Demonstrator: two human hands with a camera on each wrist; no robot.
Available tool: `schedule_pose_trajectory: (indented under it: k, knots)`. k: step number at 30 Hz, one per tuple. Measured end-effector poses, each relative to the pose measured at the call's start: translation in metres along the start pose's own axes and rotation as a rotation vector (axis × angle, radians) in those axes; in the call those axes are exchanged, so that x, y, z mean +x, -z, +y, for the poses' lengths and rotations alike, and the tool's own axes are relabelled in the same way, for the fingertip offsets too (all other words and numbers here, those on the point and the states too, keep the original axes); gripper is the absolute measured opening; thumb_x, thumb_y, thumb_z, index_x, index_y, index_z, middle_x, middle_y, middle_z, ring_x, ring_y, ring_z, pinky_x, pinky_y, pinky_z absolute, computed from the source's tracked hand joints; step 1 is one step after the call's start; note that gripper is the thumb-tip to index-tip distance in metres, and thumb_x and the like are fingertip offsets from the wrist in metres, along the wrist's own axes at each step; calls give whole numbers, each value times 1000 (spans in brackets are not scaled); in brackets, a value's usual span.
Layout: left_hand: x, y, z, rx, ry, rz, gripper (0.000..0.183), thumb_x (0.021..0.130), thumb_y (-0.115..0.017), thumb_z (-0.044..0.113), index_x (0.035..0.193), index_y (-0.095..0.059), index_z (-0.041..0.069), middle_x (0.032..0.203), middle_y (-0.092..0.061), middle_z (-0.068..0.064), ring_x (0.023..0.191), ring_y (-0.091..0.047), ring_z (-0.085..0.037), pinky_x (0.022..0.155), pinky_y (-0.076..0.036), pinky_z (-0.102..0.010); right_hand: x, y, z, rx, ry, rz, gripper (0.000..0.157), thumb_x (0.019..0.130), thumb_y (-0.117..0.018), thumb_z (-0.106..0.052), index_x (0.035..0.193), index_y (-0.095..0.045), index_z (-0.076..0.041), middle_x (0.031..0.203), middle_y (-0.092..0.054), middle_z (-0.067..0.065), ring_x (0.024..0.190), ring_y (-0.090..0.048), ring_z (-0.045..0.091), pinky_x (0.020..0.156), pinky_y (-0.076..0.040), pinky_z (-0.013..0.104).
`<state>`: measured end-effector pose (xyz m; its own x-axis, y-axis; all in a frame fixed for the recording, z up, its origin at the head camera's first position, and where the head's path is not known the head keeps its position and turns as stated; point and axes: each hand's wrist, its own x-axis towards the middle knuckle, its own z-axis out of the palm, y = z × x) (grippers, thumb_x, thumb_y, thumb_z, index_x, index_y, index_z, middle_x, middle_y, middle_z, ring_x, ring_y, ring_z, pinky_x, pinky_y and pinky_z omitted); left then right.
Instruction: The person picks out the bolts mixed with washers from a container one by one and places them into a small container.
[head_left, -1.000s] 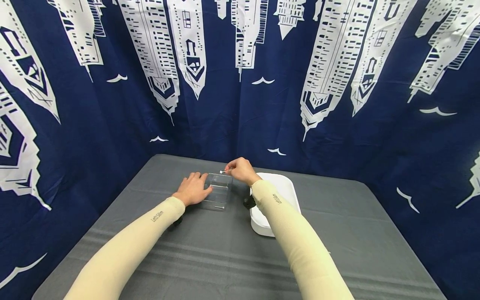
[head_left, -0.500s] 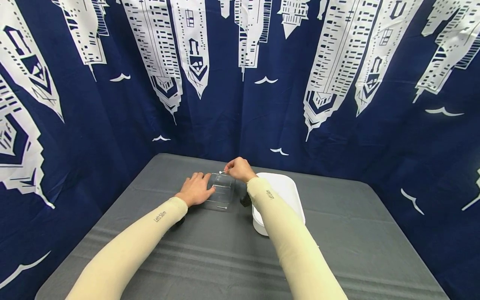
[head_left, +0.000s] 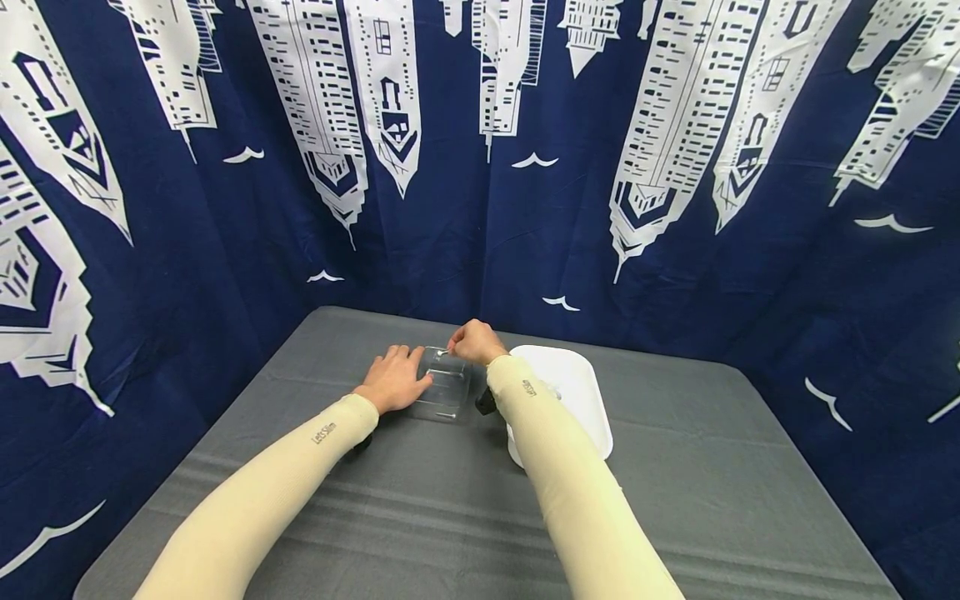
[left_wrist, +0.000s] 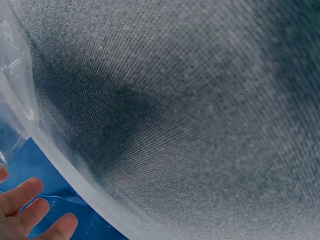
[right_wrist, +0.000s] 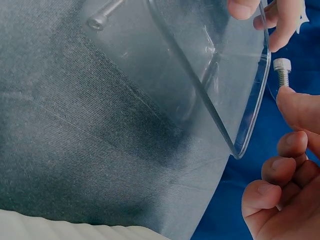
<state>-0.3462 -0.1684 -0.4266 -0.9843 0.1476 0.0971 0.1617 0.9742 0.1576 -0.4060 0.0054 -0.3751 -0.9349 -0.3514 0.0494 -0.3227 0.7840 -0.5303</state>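
Note:
A metal socket-head bolt [right_wrist: 283,70] is pinched in my right hand [head_left: 477,342], its head pointing away from the fingers. In the head view this bolt is just over the far part of a clear plastic divided box [head_left: 447,385]. My left hand [head_left: 392,379] rests along the left side of that box with fingers spread, its thumb reaching over the box. The left wrist view shows some fingertips [left_wrist: 31,212] near the clear plastic. A second bolt [right_wrist: 98,21] lies in the near compartment. The left hand hides the box's left part.
Right of the box stands a white tub [head_left: 588,383], partly covered by my right forearm; something small and shiny shows in it. A grey cloth [head_left: 420,508] covers the table. A blue curtain [head_left: 442,250] hangs behind the far edge.
My right hand has lowered slightly with the bolt, bringing it from the box's far edge to over the far compartment. The left hand keeps its place on the box.

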Motion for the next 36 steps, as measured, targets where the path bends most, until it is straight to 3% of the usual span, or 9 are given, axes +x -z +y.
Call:
schedule_pose_trajectory:
  k: [8,18,31,36]
  knots:
    - [1,0,0,-6,1,-11,68,101,-51,48,154,-39,7,150,-46,-20,144,-37,-37,112,-35,-59,0,-4,-5,17,-29,-13,11,88,-72,-11,94,-80,-8,95,-74,3,77,-58,15,64,-43,25]
    - [2,-2,-1,5,1,-2,68,101,-51,49,153,-39,8,149,-47,-19,143,-38,-37,111,-35,-59,2,-9,-2,41,-35,-4,7,87,-76,-15,91,-79,-11,93,-75,1,79,-62,14,68,-48,27]
    - [2,1,-1,37,-11,-8,68,101,-50,48,152,-41,5,149,-47,-21,143,-37,-38,111,-35,-61,-10,1,8,61,29,-5,5,87,-76,-17,88,-78,-13,91,-75,1,82,-63,15,76,-51,30]
    - [3,3,-1,49,-20,-11,68,100,-51,48,152,-42,5,149,-47,-21,143,-38,-38,111,-36,-61,-15,7,14,59,61,15,5,86,-76,-17,87,-79,-12,93,-76,2,81,-62,14,72,-49,28]
